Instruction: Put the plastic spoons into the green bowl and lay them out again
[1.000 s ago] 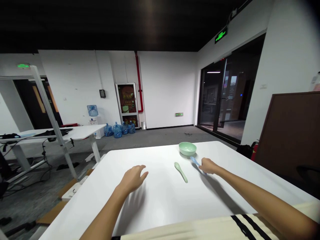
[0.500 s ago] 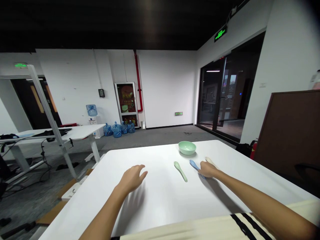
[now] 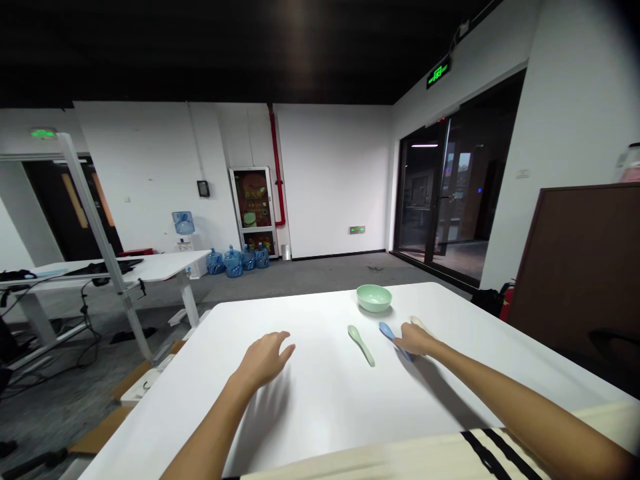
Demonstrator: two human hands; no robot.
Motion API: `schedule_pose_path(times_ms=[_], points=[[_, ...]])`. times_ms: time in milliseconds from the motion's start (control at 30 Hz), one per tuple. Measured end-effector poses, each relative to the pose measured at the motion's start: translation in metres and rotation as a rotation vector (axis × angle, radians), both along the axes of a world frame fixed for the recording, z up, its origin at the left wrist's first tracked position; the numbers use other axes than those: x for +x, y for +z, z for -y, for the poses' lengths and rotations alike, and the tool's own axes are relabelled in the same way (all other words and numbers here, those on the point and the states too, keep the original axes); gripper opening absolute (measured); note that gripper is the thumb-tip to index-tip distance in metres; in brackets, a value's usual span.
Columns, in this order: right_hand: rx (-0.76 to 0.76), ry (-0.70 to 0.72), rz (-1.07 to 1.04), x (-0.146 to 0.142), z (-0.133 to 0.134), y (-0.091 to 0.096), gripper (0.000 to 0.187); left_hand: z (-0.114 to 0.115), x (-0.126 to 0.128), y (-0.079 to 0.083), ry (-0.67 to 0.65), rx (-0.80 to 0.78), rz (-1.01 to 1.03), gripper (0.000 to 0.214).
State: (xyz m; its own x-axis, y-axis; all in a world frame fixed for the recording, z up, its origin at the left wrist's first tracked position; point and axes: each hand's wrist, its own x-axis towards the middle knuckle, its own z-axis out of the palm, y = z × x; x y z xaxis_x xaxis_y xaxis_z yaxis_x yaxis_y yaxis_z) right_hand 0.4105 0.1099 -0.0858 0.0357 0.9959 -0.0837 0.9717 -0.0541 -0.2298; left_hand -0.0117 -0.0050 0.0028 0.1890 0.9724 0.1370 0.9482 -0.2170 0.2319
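Well, right hand [image 3: 414, 341] is on the blue spoon [image 3: 387, 331]

We're looking down the white table [image 3: 325, 417] this moment, with a desk [image 3: 150, 262] off beyond its left side, water jugs [image 3: 233, 263] far past its end and a fire extinguisher [image 3: 507, 300] just off its far right corner. On the table, near the far edge, sits a green bowl [image 3: 374, 298]. Below it lies a green spoon [image 3: 361, 345], and to the right, the blue spoon runs under the right hand, fingers together across it; any pinch can't be told from here. A cream spoon [image 3: 417, 323] peeks out just past those fingers. Left hand [image 3: 265, 360] is over on the bare left side, fingers loosely spread, touching nothing that we can see.
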Motion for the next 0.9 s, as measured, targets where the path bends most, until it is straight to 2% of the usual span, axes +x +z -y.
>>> schedule_pose_path(times_ms=[100,267,400,467,600,733,900], points=[[0.054,0.005,0.017,-0.002,0.004,0.016,0.035,0.001,0.0,0.0,0.001,-0.004,0.002,0.052],[0.098,-0.021,0.007,-0.008,0.018,0.055,0.044,0.001,-0.001,-0.001,-0.006,0.004,0.001,0.053],[0.269,0.008,-0.03,-0.015,0.034,0.073,0.055,0.001,-0.001,-0.001,-0.005,0.015,0.005,0.053],[0.337,0.045,-0.049,-0.018,0.041,0.072,0.063,0.001,0.0,-0.001,-0.003,0.01,-0.001,0.053],[0.432,0.105,-0.029,-0.022,0.053,0.058,0.074,0.002,0.001,0.0,0.004,0.003,-0.01,0.053],[0.407,0.173,0.005,-0.025,0.059,0.048,0.075,0.002,0.002,0.0,0.007,0.006,-0.016,0.053],[0.378,0.194,0.021,-0.026,0.064,0.05,0.075,0.002,0.004,0.001,0.016,0.006,-0.016,0.053]])
